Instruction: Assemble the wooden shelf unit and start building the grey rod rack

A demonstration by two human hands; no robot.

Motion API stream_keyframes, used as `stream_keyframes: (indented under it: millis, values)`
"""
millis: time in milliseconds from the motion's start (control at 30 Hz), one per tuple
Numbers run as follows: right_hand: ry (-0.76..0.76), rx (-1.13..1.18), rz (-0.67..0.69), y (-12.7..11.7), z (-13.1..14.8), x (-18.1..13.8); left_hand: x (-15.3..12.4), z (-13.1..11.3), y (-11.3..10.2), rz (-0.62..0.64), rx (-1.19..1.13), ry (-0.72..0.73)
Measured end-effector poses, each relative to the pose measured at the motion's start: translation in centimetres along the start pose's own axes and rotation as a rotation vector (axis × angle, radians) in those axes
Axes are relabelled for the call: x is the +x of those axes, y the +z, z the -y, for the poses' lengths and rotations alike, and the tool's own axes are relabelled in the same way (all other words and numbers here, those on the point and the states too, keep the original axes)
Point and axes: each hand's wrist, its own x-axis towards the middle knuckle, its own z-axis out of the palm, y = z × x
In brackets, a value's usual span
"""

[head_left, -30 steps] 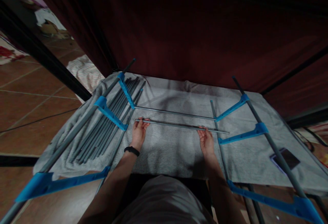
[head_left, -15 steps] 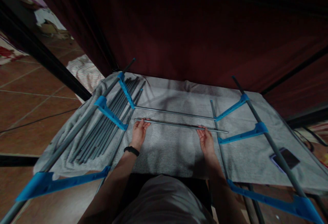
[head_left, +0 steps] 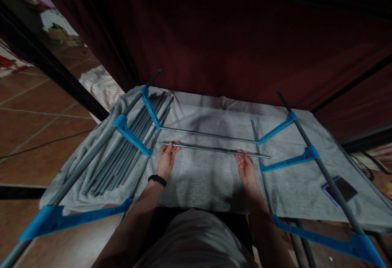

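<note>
A thin grey metal tube (head_left: 208, 149) lies across in front of me, gripped near its left end by my left hand (head_left: 166, 158) and toward its right by my right hand (head_left: 245, 166). Both hands pinch it between thumb and fingers. Just beyond it, a second crossbar (head_left: 211, 135) joins the left side frame to the right one. Blue plastic brackets (head_left: 134, 139) link the poles of the left frame; matching blue brackets (head_left: 288, 162) do so on the right. The held tube's right end crosses over the right frame's inner pole (head_left: 259, 149).
Several loose grey tubes (head_left: 125, 157) lie side by side at the left on the grey blanket (head_left: 202, 186). A phone (head_left: 341, 189) rests at the right under the outer pole (head_left: 332, 180). A dark red curtain (head_left: 220, 47) hangs behind; tiled floor (head_left: 39, 121) shows at left.
The held tube has slid slightly to the left, its right end pulled in a little. Both hands stay in nearly the same place.
</note>
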Motion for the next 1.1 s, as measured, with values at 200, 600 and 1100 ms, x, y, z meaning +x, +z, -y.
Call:
stream_keyframes:
  millis: [200, 600, 1100]
  values:
    - [-0.015, 0.007, -0.016, -0.29, -0.17, 0.37, 0.28, 0.31, -0.24, -0.025, 0.046, 0.023]
    - [-0.026, 0.024, 0.002, -0.76, -0.49, 0.55, 0.3, 0.48, -0.07, -0.003, 0.026, 0.044]
    - [-0.001, -0.073, 0.056, -0.28, 0.06, 0.14, 0.11, 0.05, -0.15, 0.06, 0.035, -0.027]
